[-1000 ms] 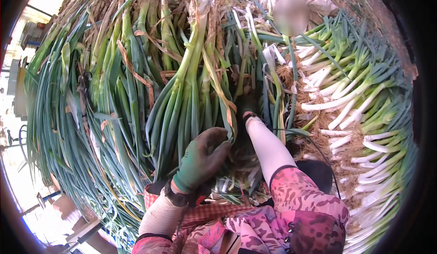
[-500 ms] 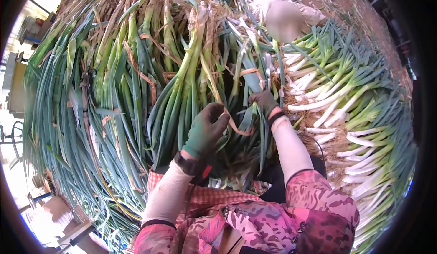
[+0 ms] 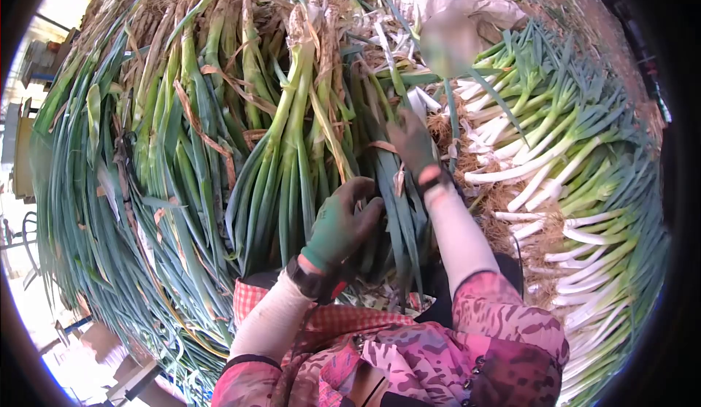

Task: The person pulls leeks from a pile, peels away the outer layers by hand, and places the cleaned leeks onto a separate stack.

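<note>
Long green leeks (image 3: 168, 151) with brown roots and dry outer leaves lie in a large pile at the left and centre. My left hand (image 3: 341, 221), in a green glove, is over the leaves of the central bunch; its fingers are loosely curled, with a gap to the thumb and nothing visible between them. Right of that bunch, my right hand (image 3: 412, 143), also gloved and slightly blurred, is closed around a leek (image 3: 396, 210) whose leaves hang down below it. The palm and part of the stem are hidden.
Cleaned leeks (image 3: 540, 155) with white stems lie in a long row on the right, roots inward. A pale cloth sack (image 3: 456, 5) sits at the top, partly behind a blurred round patch. Boxes (image 3: 102, 348) stand at the lower left edge.
My right hand has moved up and slightly left, and the leek leaves below it hang straighter. My left hand has shifted a little right, and the gap between its thumb and fingers is wider.
</note>
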The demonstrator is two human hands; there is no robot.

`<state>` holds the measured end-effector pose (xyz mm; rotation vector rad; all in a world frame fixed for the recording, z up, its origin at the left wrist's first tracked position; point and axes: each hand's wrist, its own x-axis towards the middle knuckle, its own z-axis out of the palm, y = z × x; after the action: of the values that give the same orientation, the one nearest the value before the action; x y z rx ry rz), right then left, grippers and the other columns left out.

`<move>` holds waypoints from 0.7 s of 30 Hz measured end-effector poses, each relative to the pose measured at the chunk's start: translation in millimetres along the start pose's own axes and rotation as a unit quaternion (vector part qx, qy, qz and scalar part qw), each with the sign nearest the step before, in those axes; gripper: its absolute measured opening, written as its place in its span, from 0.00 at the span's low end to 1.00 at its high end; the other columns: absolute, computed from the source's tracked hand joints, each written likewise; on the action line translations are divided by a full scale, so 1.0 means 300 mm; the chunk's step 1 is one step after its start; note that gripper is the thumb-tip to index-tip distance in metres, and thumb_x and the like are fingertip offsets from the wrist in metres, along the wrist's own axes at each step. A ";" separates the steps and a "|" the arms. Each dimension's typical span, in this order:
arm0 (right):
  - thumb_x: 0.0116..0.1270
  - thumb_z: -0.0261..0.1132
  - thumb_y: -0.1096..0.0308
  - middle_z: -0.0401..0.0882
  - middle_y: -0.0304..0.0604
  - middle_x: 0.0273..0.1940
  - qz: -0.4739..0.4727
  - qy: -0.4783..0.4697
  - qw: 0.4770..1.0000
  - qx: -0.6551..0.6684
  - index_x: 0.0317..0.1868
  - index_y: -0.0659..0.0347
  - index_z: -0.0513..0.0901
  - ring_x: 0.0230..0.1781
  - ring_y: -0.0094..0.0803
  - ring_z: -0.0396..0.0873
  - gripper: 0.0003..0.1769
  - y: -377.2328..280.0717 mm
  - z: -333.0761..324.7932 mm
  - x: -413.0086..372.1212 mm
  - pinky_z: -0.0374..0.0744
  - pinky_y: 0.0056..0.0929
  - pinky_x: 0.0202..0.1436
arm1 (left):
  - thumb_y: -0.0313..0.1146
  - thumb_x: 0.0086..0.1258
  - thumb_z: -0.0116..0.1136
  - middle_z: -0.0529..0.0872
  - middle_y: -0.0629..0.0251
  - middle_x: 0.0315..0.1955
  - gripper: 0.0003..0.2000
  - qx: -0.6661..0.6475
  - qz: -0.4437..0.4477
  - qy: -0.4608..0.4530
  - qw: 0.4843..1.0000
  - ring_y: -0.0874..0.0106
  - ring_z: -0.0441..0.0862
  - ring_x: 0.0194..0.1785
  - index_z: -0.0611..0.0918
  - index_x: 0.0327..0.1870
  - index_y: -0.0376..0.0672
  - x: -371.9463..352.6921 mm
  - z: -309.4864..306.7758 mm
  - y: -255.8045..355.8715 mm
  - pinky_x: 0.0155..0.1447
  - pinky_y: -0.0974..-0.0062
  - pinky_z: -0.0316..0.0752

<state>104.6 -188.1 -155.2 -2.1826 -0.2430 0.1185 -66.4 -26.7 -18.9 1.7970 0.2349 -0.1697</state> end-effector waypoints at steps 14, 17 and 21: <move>0.57 0.69 0.56 0.81 0.57 0.52 0.243 -0.104 0.964 0.037 0.58 0.68 0.80 0.52 0.45 0.81 0.31 0.194 0.213 0.369 0.73 0.36 0.62 | 0.32 0.68 0.62 0.84 0.53 0.49 0.21 -0.039 -0.065 0.024 0.997 0.69 0.81 0.56 0.76 0.57 0.29 -0.052 -0.074 0.001 0.60 0.71 0.74; 0.57 0.70 0.74 0.83 0.44 0.29 0.195 -0.030 0.960 0.198 0.45 0.71 0.82 0.19 0.30 0.79 0.16 0.227 0.105 0.281 0.79 0.31 0.22 | 0.31 0.68 0.61 0.85 0.54 0.49 0.20 -0.089 -0.048 0.036 0.994 0.70 0.82 0.54 0.76 0.57 0.29 -0.046 -0.070 -0.013 0.59 0.73 0.75; 0.58 0.70 0.72 0.84 0.40 0.31 0.132 -0.015 0.922 0.365 0.44 0.67 0.84 0.26 0.25 0.80 0.14 -0.114 -0.123 0.064 0.77 0.26 0.27 | 0.31 0.68 0.60 0.86 0.55 0.46 0.17 -0.094 0.004 0.041 0.995 0.69 0.83 0.51 0.78 0.54 0.31 -0.031 -0.051 -0.011 0.57 0.72 0.76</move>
<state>125.3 -193.8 -105.7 -1.4551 0.0806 0.3375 -76.3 -11.6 -16.2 1.6189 0.2925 -0.0668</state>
